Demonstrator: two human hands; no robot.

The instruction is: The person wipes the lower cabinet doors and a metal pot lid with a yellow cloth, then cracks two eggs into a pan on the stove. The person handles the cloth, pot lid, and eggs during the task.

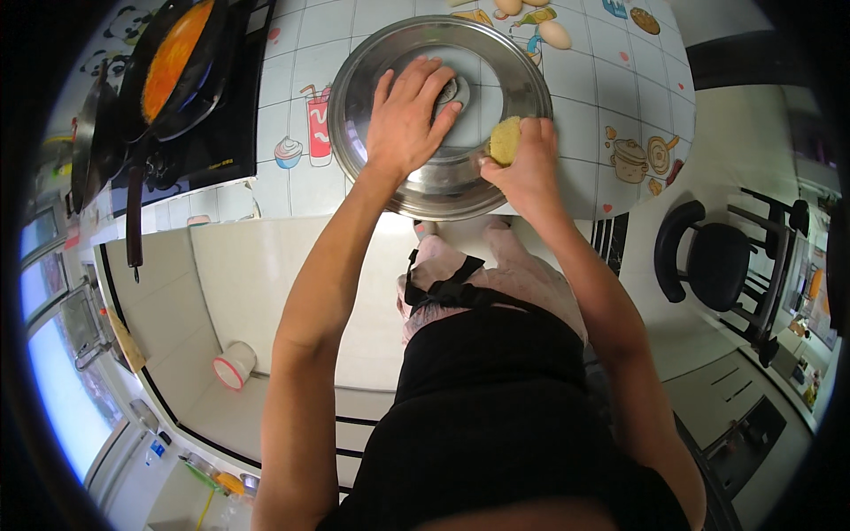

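A large round pot lid (438, 206), with a broad metal rim and a glass centre, lies on the tile-patterned counter (578, 176) before me. My left hand (412, 116) rests palm down on the lid's left half, its fingers spread. Between the thumb and index finger shows the lid's round knob (446, 91); whether they touch it I cannot tell. My right hand (531, 162) holds a yellow sponge (505, 141) against the metal rim on the right side. Its thumb is at the sponge's lower left edge, and the other fingers lie over its right side.
On the black cooktop (232, 143) at left stands a dark frying pan (133, 99) with orange contents (174, 63); its long handle (135, 219) juts past the counter edge. A white bucket (236, 365) is at lower left. A black chair (717, 265) stands at right.
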